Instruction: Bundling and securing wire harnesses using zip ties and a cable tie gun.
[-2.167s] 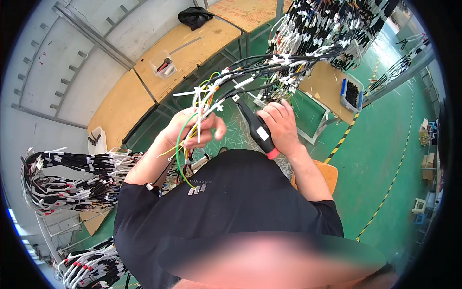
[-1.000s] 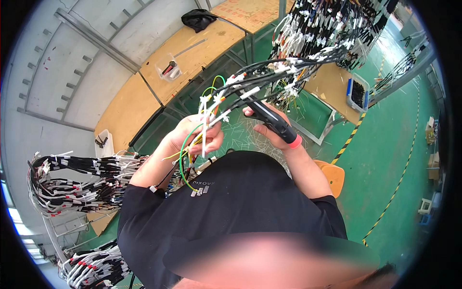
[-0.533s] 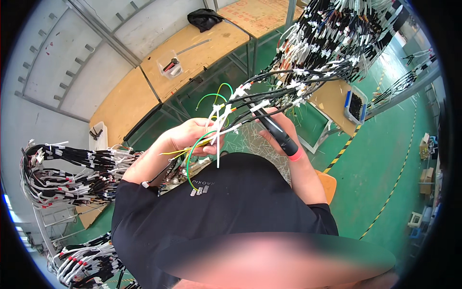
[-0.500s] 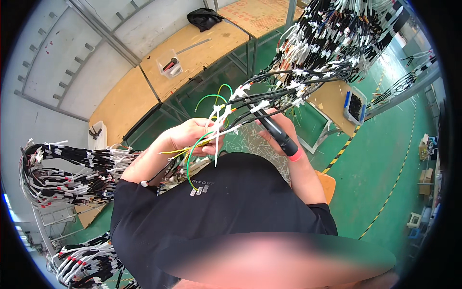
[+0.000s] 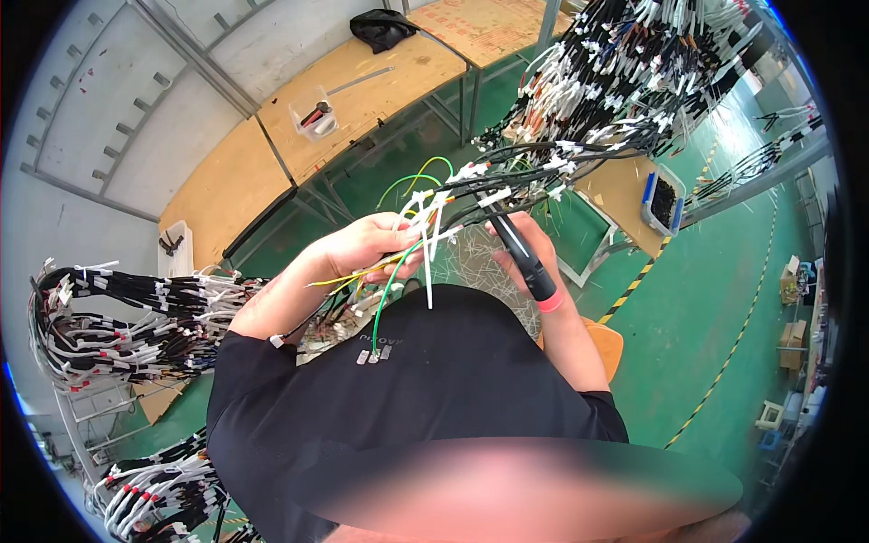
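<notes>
My left hand [image 5: 369, 246] is closed around the loose end of a wire harness, with white, yellow and green wires [image 5: 389, 303] fanning out of it. Several black-sleeved cables [image 5: 534, 176] run from there to the upper right, marked with white pieces. My right hand [image 5: 536, 237] is wrapped around a long black hand tool with a pink end [image 5: 523, 256]. The tool's upper tip meets the cables beside a white piece; the exact contact is hidden. A green wire with small flat terminals hangs before my black shirt.
A large bundle of harnesses [image 5: 625, 72] hangs at the upper right, above a blue-edged bin [image 5: 663, 201]. More harnesses [image 5: 136, 317] hang at the left. Wooden tables [image 5: 371, 86] stand ahead, holding a clear tray [image 5: 312, 115] and a black bag [image 5: 382, 30].
My left hand and the wires in it have shifted slightly right. The tool in my right hand has tilted a little more upright, and its grip is unchanged.
</notes>
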`<state>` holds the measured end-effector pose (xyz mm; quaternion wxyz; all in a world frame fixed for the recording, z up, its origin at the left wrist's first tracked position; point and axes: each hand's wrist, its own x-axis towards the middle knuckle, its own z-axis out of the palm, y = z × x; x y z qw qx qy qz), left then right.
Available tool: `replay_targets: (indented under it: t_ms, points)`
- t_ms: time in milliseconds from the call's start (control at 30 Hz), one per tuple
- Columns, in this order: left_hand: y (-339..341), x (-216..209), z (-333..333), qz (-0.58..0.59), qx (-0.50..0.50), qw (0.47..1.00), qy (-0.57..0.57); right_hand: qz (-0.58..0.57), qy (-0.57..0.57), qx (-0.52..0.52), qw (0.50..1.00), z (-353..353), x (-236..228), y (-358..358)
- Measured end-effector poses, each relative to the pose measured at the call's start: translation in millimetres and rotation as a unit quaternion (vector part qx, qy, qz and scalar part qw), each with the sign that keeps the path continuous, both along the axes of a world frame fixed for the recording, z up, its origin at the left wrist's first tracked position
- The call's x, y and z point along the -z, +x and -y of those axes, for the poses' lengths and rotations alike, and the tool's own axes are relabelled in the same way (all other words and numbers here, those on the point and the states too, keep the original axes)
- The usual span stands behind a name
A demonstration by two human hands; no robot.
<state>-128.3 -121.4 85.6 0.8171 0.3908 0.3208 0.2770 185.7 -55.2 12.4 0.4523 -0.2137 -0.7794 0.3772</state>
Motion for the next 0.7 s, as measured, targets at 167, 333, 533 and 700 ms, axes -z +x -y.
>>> replay_targets:
  t_ms: [167,333,533,700]
  points:
    - [0.0,-15.2,-1.7,-0.047,0.04,0.998,-0.021,0.041,0.019,0.014,0.999,3.3,0.5,3.5]
    - [0.3,-6.5,-1.1,-0.02,0.06,0.997,-0.037,0.082,-0.045,0.057,0.994,9.4,5.8,10.7]
    - [-9.3,9.9,-12.5,-0.049,-0.095,0.993,0.043,0.107,0.117,0.119,0.98,-1.0,18.8,23.7]
    - [4.0,-10.5,-17.0,-0.239,-0.14,0.952,0.131,0.138,0.129,0.13,0.973,5.5,30.9,29.5]
